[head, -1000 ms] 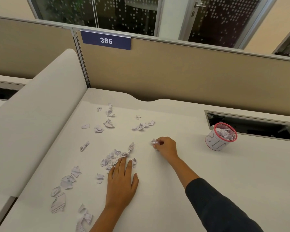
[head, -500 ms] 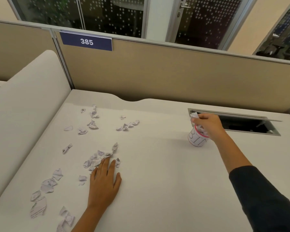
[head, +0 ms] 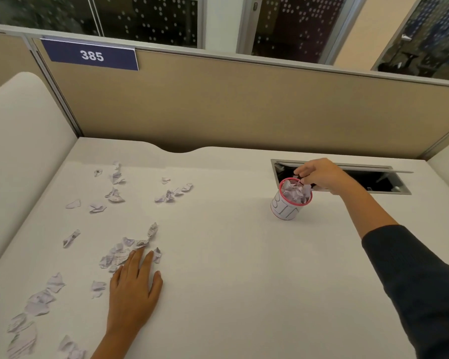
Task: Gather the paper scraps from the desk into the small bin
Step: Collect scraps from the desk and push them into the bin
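The small bin (head: 291,200) stands upright, mouth up, far right on the bench (head: 231,268), full of scraps. The right hand (head: 322,176) hovers above its rim, fingers loosely curled; grip unclear. The left hand (head: 132,294) lies flat and open beside scattered paper scraps (head: 126,251) at near left.

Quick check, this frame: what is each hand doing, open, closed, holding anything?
Left hand: open, flat on the desk, fingertips on paper scraps.
Right hand: over the small bin, fingers pinched; whether it holds a scrap cannot be told.
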